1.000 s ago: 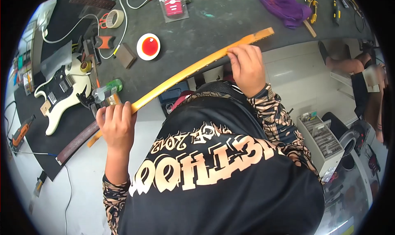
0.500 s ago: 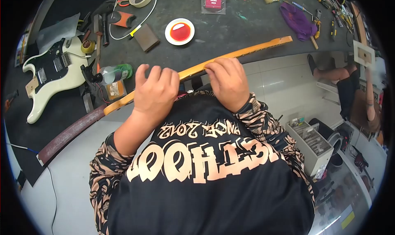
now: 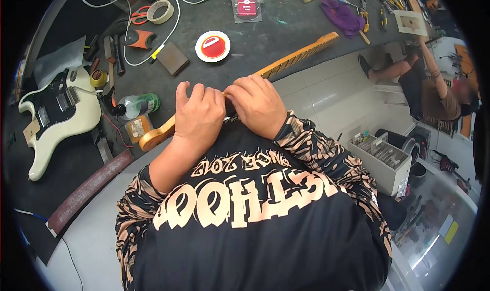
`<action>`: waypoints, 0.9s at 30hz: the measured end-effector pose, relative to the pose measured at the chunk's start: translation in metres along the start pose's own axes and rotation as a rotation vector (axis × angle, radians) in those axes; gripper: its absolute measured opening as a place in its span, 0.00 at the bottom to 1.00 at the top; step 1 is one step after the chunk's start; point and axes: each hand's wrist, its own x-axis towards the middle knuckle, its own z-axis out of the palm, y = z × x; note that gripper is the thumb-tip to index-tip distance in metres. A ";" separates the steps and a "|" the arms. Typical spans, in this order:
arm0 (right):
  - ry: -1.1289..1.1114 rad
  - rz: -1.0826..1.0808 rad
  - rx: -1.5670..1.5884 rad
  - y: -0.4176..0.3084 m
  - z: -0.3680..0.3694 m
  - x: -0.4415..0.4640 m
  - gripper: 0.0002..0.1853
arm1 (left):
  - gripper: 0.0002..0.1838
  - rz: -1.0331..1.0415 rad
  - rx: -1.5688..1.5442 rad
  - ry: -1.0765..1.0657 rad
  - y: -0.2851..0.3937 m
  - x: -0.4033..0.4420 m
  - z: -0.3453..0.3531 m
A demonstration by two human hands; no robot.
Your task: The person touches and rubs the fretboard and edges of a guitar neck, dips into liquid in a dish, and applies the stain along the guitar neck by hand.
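A light amber wooden guitar neck (image 3: 298,55) runs slantwise in front of my chest, its dark frets showing along the far right part. My left hand (image 3: 200,112) is wrapped around its middle, with the thumb side up. Close beside it, my right hand (image 3: 258,105) is closed on the neck too, its thumb and fingertips near my left knuckles. Whether anything small sits between those fingertips is hidden. The neck's rounded left end (image 3: 155,135) sticks out past my left wrist. Beyond my hands, a small white dish (image 3: 228,49) of red liquid stands on the dark bench.
At left lie a cream guitar body (image 3: 84,112), a clear spray bottle (image 3: 139,106) and a long curved maroon block (image 3: 92,191). A brown block (image 3: 172,60), tape roll (image 3: 160,12), dye packet (image 3: 246,5) and purple cloth (image 3: 343,16) lie farther back. Another person (image 3: 434,87) sits at right.
My right hand has slid left along the neck, up against my left hand. The neck has turned, showing more of its frets. My view has shifted slightly.
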 end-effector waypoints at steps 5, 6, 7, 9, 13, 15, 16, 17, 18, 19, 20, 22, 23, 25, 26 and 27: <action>0.051 0.166 -0.122 0.051 -0.017 -0.009 0.04 | 0.07 -0.009 -0.032 -0.067 -0.004 -0.007 0.009; 0.064 0.205 -0.148 0.071 -0.023 -0.014 0.03 | 0.15 -0.015 -0.025 -0.130 -0.005 -0.009 0.011; 0.092 0.259 -0.158 0.090 -0.033 -0.018 0.03 | 0.15 -0.024 -0.027 -0.131 -0.006 -0.010 0.014; 0.161 0.400 -0.171 0.120 -0.056 -0.025 0.05 | 0.17 -0.054 -0.125 -0.166 -0.009 -0.012 0.020; 0.222 0.696 -0.077 0.160 -0.083 -0.027 0.09 | 0.21 -0.125 -0.318 -0.269 -0.018 -0.023 0.049; 0.190 0.727 0.024 0.180 -0.085 -0.029 0.10 | 0.22 -0.205 -0.377 -0.291 -0.017 -0.032 0.072; 0.199 0.767 0.117 0.190 -0.081 -0.027 0.11 | 0.22 -0.247 -0.421 -0.296 -0.019 -0.034 0.083; 0.202 0.772 0.158 0.195 -0.078 -0.025 0.11 | 0.23 -0.282 -0.458 -0.332 -0.020 -0.035 0.090; 0.180 0.769 0.166 0.199 -0.078 -0.022 0.11 | 0.23 -0.303 -0.461 -0.341 -0.020 -0.035 0.096; 0.132 0.740 0.105 0.201 -0.078 -0.019 0.11 | 0.24 -0.331 -0.481 -0.367 -0.020 -0.034 0.101; 0.087 0.708 0.042 0.204 -0.077 -0.015 0.11 | 0.24 -0.359 -0.500 -0.391 -0.020 -0.032 0.106; 0.025 0.699 0.045 0.209 -0.074 -0.010 0.11 | 0.24 -0.392 -0.494 -0.431 -0.018 -0.028 0.113; -0.017 0.694 0.045 0.210 -0.072 -0.007 0.11 | 0.24 -0.406 -0.481 -0.466 -0.018 -0.027 0.114; -0.047 0.670 0.047 0.206 -0.069 0.001 0.10 | 0.26 -0.456 -0.506 -0.485 -0.016 -0.026 0.115; -0.063 0.654 0.045 0.204 -0.067 0.004 0.10 | 0.27 -0.490 -0.529 -0.501 -0.016 -0.027 0.115; -0.074 0.636 0.050 0.205 -0.063 0.004 0.10 | 0.27 -0.501 -0.530 -0.502 -0.014 -0.030 0.117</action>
